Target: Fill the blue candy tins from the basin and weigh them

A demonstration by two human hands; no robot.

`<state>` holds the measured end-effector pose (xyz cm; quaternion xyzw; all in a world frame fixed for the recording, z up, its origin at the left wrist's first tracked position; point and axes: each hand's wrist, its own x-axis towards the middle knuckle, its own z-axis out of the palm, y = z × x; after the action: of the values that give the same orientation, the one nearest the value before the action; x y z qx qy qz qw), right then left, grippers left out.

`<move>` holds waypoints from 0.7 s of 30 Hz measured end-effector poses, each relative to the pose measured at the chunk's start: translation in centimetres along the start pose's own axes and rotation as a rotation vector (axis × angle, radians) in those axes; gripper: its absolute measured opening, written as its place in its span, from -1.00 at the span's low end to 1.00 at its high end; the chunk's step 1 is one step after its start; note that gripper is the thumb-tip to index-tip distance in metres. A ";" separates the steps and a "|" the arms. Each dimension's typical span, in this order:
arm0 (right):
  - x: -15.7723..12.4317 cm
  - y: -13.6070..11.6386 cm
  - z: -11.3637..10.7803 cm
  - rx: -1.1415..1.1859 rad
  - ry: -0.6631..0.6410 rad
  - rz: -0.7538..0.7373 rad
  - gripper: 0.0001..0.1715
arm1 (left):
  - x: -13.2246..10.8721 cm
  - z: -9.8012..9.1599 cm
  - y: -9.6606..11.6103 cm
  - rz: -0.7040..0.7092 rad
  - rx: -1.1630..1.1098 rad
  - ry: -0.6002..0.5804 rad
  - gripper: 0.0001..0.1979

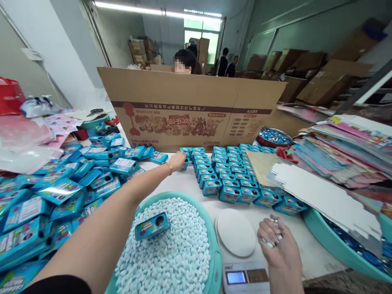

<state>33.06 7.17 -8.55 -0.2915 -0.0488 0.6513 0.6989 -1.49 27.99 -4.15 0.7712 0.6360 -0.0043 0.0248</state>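
Observation:
My left arm stretches forward, and my left hand (177,160) is closed on a small blue tin (185,162) at the left end of several neat rows of blue tins (228,175) near the cardboard wall. My right hand (273,239) is cupped beside a small white scale (235,232), with pale candies held in its curled fingers. In front of me a teal basin (214,261) is heaped with pale blue candies (171,253). One blue tin (152,225) lies on top of them.
A loose pile of blue tins (55,196) covers the table's left side. A tall cardboard sheet (190,108) stands across the back, with a person behind it. Stacked printed sheets (346,155), white cards (324,196), a teal tub (339,249) and a metal bowl (273,136) fill the right.

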 end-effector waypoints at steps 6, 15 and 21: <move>-0.3 -0.5 -0.1 -0.028 0.021 -0.026 -0.76 | 0.6 -0.8 0.6 -0.014 -0.121 0.101 -0.37; 0.0 0.2 -0.3 -0.005 -0.117 0.030 -0.79 | -17.5 -7.7 0.4 0.274 -0.080 -0.202 -0.10; -0.3 0.7 0.0 0.035 -0.186 0.044 -0.79 | -24.7 -5.2 1.6 0.154 0.100 -0.200 -0.70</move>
<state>32.43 6.90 -8.81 -0.2188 -0.0957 0.6913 0.6820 -4.81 3.72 2.07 0.8138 0.5682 -0.1110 0.0501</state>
